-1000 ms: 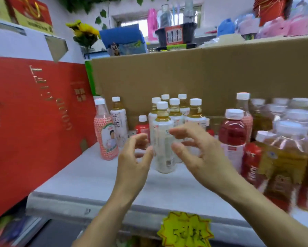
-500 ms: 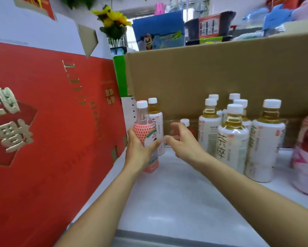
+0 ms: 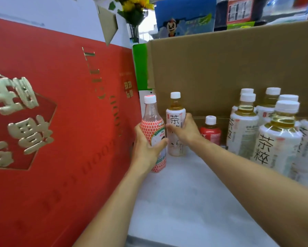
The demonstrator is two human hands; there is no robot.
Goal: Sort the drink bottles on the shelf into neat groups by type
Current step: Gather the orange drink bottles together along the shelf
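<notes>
The left grip (image 3: 146,147) is clamped round the belly of the pink honeycomb bottle (image 3: 152,128), thumb across its label. The right grip (image 3: 185,131) is wrapped round the white-labelled tea bottle (image 3: 175,111), which stands just behind and to the right of the pink one. Half a second ago the right grip was open and short of that tea bottle; now its fingers have closed on it, while the left was already on the pink bottle. So both strays at the far left end of the shelf (image 3: 185,202) are in hand (neither looks lifted yet; both bases seem to sit on the shelf). The tea bottle probably belongs with the tea group (image 3: 244,132) standing well to the right, with the small red bottle (image 3: 210,132) in between. The two held bottles stand nearly touching, tucked into the corner made by the red gift box (image 3: 60,122) on the left and the cardboard box (image 3: 229,68) behind.
</notes>
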